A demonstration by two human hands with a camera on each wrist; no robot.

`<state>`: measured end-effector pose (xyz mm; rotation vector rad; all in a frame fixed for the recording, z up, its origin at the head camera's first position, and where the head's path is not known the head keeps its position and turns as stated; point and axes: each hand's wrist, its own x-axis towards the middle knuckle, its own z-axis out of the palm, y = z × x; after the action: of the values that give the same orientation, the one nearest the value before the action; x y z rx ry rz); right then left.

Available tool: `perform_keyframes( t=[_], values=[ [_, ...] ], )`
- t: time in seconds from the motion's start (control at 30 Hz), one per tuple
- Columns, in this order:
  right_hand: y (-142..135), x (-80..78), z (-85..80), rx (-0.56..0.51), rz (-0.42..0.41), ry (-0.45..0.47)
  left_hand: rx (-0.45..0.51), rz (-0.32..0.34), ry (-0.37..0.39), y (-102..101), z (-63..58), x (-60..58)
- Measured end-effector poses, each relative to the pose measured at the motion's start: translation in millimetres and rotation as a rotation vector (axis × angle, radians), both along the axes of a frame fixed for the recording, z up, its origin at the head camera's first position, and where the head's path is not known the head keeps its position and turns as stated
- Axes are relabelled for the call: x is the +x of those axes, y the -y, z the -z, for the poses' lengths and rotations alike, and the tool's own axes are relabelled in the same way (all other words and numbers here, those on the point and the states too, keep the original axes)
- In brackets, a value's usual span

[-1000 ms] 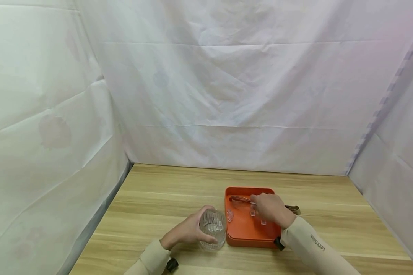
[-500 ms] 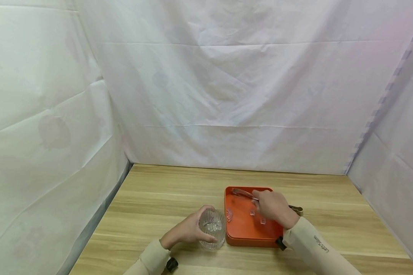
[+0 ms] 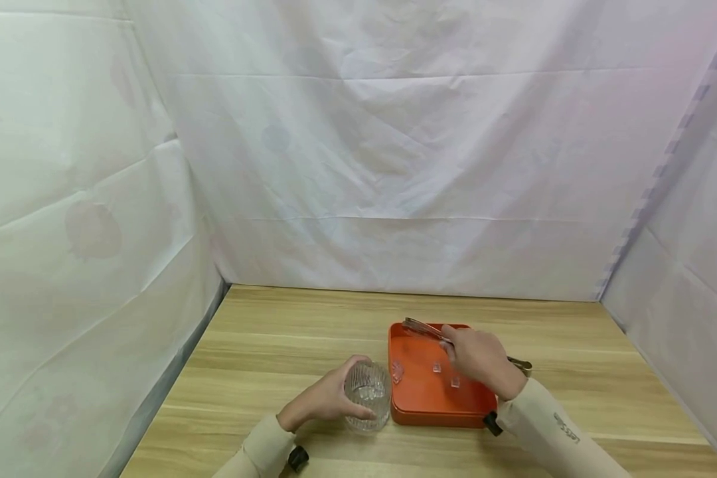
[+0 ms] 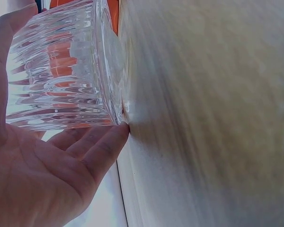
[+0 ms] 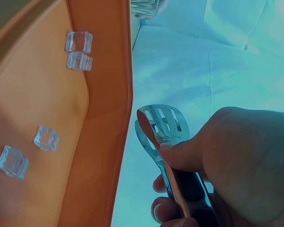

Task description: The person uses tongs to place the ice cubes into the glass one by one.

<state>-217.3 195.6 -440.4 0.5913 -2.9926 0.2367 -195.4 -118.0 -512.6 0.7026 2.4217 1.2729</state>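
My left hand (image 3: 325, 397) holds a clear ribbed glass (image 3: 368, 392) upright on the table, thumb in front and fingers behind. Clear shapes show low in the glass; I cannot tell what they are. Just right of it stands an orange tray (image 3: 418, 405) with several clear cubes, including a lone cube (image 5: 46, 138) and a pair (image 5: 79, 49) by the wall. My right hand (image 3: 479, 358) grips metal tongs (image 3: 424, 328), whose slotted heads hang over the tray's back left corner. No cube shows between the heads in the right wrist view.
The tray and glass stand on a wood-grain table (image 3: 293, 332). White cloth sheets (image 3: 358, 166) enclose its back and sides. A black wrist strap (image 3: 298, 458) sits on the left wrist.
My right hand has lifted the tongs from inside the tray and shifted slightly right, bringing the heads up to the back rim. The left hand and glass stay nearly still.
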Motion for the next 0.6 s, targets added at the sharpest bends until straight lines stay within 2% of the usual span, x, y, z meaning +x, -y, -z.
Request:
perform_keyframes(
  t=[0.6],
  values=[
    [-9, 13.2, -11.5, -0.046, 0.013, -0.056, 0.009, 0.005, 0.003, 0, 2.0, -1.3]
  ],
)
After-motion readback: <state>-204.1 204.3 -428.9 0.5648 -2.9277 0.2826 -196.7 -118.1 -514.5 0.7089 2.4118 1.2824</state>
